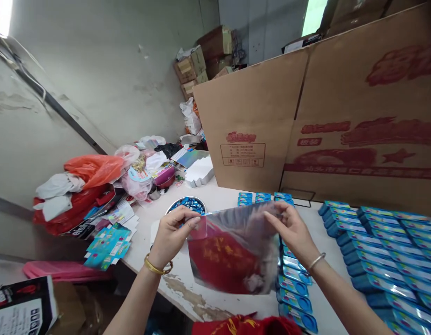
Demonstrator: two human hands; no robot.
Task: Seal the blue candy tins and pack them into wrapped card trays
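Observation:
I hold a clear plastic bag [236, 251] up over the white table [215, 200]; a red item with gold print shows inside it. My left hand [173, 235] pinches the bag's top left corner, fingers closed. At the top right edge my right hand [292, 228] grips the bag too, fingers closed on the film. Behind the bag sits a round metal bowl [189, 204] of small blue pieces. More red cloth with gold print [246, 325] lies at the bottom edge, close to me.
Rows of blue packets [379, 251] cover the table's right side, with more [295, 298] below the bag. A large cardboard box [306, 121] stands behind. Plastic bags, cards and clutter [96, 186] pile up at the left; cartons [201, 60] are stacked in the far corner.

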